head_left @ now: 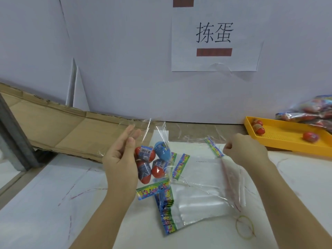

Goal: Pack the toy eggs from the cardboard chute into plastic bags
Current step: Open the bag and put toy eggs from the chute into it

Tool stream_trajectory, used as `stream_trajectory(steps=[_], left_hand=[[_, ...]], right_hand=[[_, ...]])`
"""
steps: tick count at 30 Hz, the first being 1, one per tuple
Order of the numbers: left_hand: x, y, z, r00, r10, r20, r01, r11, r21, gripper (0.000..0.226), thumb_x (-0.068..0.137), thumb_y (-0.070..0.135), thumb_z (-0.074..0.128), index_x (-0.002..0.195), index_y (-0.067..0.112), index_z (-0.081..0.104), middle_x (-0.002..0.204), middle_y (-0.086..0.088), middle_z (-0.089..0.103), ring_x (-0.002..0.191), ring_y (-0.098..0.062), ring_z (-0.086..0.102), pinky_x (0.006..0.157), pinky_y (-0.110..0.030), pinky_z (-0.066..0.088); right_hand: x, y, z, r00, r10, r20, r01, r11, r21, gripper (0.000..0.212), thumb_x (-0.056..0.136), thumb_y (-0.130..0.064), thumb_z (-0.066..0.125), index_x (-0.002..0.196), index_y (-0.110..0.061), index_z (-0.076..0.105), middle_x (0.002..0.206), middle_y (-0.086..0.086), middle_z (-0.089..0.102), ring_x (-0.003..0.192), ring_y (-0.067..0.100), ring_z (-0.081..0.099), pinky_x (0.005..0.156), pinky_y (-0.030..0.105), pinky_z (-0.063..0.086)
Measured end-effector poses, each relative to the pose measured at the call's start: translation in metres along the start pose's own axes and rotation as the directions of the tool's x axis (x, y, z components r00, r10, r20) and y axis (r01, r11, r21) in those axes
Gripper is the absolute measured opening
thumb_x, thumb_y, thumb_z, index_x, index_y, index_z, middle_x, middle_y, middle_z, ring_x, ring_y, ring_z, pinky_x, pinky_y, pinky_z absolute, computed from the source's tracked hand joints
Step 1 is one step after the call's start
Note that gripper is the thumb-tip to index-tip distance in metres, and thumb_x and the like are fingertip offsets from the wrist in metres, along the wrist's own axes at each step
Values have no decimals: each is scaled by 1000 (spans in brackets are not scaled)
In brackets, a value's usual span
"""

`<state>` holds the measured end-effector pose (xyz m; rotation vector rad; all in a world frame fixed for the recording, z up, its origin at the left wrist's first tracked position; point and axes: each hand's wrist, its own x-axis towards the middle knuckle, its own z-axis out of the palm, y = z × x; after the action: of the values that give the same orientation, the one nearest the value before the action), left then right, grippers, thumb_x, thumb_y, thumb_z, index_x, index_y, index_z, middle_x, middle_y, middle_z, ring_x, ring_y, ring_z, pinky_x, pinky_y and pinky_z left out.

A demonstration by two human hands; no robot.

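A stack of empty bags (188,203) is laid on the white-covered table (45,194), with its printed header strips along its left side. Just left of the stack's far end, a filled bag (156,164) is held upright by the left hand (122,159). The thumb and nearly straight fingers are brought together on the film at the bag's upper left edge. The bag's long axis runs vertically, with the open mouth upward and the printed header down at the stack's left edge.

Four toy eggs (145,153) are seen inside, three red and one blue. The blue egg (162,150) is tilted, its long axis sloping down to the right. The upper red one lies crosswise, and the lower-left one stands nearly on end.

Above the stack's far right corner, an empty bag (214,147) is lifted by its header strip, which is pinched in the curled fingers of the right hand (246,151). The hands are well apart.

Left of and beyond the stack, the torn lower edge of the cardboard chute (53,126) is seen close behind the left hand. Right of and beyond the stack, the near rim of a yellow tray (287,135) holding two red eggs (258,126) lies just past the right hand. Bare table cover is seen on either side of the stack. A rubber band (245,227) lies by its near right corner.
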<state>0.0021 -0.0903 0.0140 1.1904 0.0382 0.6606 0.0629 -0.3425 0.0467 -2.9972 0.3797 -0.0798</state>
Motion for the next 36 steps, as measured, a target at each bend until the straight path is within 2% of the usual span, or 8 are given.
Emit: stream_trajectory(steps=[3, 6, 11, 15, 18, 24, 31, 36], left_hand=[[-1, 0, 1, 1000, 17, 6, -17, 1000, 8, 35, 100, 8, 49, 106, 37, 69, 104, 12, 74, 101, -2, 67, 69, -12, 53], [-2, 1, 3, 999, 30, 24, -31, 999, 27, 33, 100, 8, 48, 110, 32, 68, 104, 13, 74, 102, -2, 67, 70, -11, 53], [-5, 4, 3, 998, 46, 46, -48, 998, 45, 32, 100, 10, 49, 110, 34, 68, 104, 12, 74, 104, -4, 67, 70, -11, 53], [-7, 8, 6, 997, 52, 57, -54, 998, 38, 30, 100, 10, 49, 112, 32, 66, 104, 12, 74, 103, -3, 67, 70, -12, 53], [-11, 12, 8, 994, 50, 96, -52, 999, 14, 28, 99, 12, 50, 118, 28, 61, 107, 13, 73, 105, -1, 66, 72, -12, 53], [-11, 19, 7, 987, 78, 142, -77, 997, -18, 31, 89, 23, 61, 119, 31, 61, 111, 13, 72, 104, -1, 66, 75, -13, 53], [-4, 22, 4, 925, -157, 347, 186, 981, -51, 96, 38, 60, 91, 118, 16, 61, 91, 3, 76, 75, -12, 72, 55, -18, 53], [-7, 20, 6, 934, -196, 300, 190, 980, 51, 38, 53, 42, 84, 86, 24, 78, 73, -2, 73, 63, -15, 69, 47, -21, 51]], right_hand=[[-2, 9, -27, 924, -299, 239, 201, 910, 364, 22, 85, -8, 64, 80, -29, 67, 73, 2, 69, 52, 17, 56, 46, 25, 43], [-14, 10, -45, 762, -607, 225, -53, 289, 956, 35, 76, -8, 69, 109, -19, 72, 106, 10, 71, 68, 19, 66, 55, 27, 54], [-21, 33, -37, 828, -308, 469, 127, 917, 377, 63, 81, -55, 61, 115, -2, 61, 114, 16, 65, 99, 30, 63, 70, 28, 44], [-18, 16, -63, 765, -632, 125, 55, 257, 965, 54, 70, -48, 78, 114, -19, 70, 109, 6, 72, 82, 24, 72, 62, 32, 58], [-31, -20, -50, 848, -526, 60, 176, 387, 905, 53, 60, -60, 70, 100, -25, 70, 100, -3, 73, 77, 13, 70, 58, 30, 58], [-51, -65, -18, 713, -665, 224, 43, 360, 932, 51, 61, -48, 78, 105, -22, 71, 103, 3, 73, 93, 22, 68, 69, 31, 59], [-55, -72, -22, 773, -632, 44, 99, 188, 977, 43, 58, -43, 76, 94, -19, 75, 87, 3, 73, 77, 17, 62, 54, 25, 49], [-60, -78, -22, 789, -614, 13, 168, 236, 957, 49, 58, -48, 74, 95, -15, 74, 81, 1, 73, 70, 14, 62, 50, 25, 44]])
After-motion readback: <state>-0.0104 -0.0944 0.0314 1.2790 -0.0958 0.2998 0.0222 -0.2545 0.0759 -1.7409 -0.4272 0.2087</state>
